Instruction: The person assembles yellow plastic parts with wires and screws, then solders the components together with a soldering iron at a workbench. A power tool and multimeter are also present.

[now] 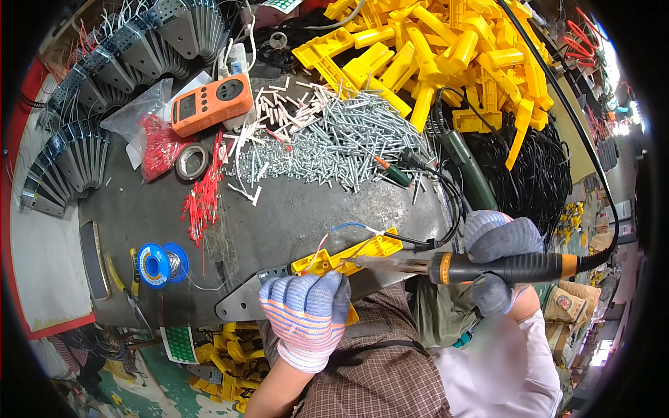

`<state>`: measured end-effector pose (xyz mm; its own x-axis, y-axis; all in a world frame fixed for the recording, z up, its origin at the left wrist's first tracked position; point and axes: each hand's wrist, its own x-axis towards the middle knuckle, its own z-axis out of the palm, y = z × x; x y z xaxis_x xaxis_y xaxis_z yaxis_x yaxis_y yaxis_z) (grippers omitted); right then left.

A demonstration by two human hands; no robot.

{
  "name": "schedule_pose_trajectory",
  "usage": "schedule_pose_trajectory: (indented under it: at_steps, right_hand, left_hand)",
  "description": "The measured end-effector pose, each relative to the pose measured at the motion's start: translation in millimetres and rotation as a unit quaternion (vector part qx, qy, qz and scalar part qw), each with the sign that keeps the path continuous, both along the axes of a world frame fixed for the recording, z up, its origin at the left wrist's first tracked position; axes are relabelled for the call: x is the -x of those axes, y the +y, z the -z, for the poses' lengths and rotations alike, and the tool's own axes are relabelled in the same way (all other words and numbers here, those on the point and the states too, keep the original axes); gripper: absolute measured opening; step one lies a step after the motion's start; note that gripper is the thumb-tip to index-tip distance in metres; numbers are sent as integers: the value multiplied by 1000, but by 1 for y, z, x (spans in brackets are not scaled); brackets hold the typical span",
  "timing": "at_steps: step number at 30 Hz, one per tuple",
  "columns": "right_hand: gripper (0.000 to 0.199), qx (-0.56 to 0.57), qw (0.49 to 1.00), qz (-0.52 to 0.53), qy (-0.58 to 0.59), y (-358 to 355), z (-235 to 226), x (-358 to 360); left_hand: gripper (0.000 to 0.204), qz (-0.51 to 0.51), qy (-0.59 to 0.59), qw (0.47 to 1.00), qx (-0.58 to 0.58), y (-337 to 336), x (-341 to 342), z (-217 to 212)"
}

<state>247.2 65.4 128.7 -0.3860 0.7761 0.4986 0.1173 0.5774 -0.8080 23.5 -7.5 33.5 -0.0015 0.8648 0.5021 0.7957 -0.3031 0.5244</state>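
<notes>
My left hand (305, 306), in a striped knit glove, is closed around a yellow plastic housing (382, 245) joined to a grey metal plate (244, 299). White, red and blue wires (341, 228) and a black cord come out of the housing. My right hand (503, 238), in a grey glove, grips a black-and-orange electric screwdriver (460, 268). Its shaft points left, and its blurred tip lies at the housing beside my left fingers. I cannot tell whether the tip is seated in a screw. A thick black cable (598, 254) leaves the handle's right end.
Behind my hands lie loose screws (348, 139), red wires (202, 202) and an orange meter (212, 104). Yellow housings (432, 49) and black cables (533, 167) are heaped at far right. A solder spool (155, 265) and pliers (115, 275) lie left, below stacked metal plates (125, 56).
</notes>
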Motion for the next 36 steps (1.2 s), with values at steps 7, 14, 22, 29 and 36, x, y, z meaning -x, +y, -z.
schedule_pose_trajectory:
  at_steps: [7, 14, 22, 29, 36]
  right_hand:
    - [36, -21, 998, 64, 7, -7, -1, -3]
    - [29, -60, 975, 208, 58, 41, -3, 26]
    - [26, -208, 965, 101, -121, 147, 27, 87]
    - [63, -272, 837, 135, -456, 203, 50, 119]
    - [28, -110, 919, 126, -356, 101, 53, 47]
  left_hand:
    - [21, -40, -105, 990, -88, 16, 24, -15]
    - [23, -9, -41, 999, 20, 144, 45, 5]
    - [21, -50, -78, 994, -63, 26, 72, -16]
    - [19, -87, -120, 989, -12, 0, 73, 2]
    - [19, -101, -143, 985, 10, 1, 94, -11]
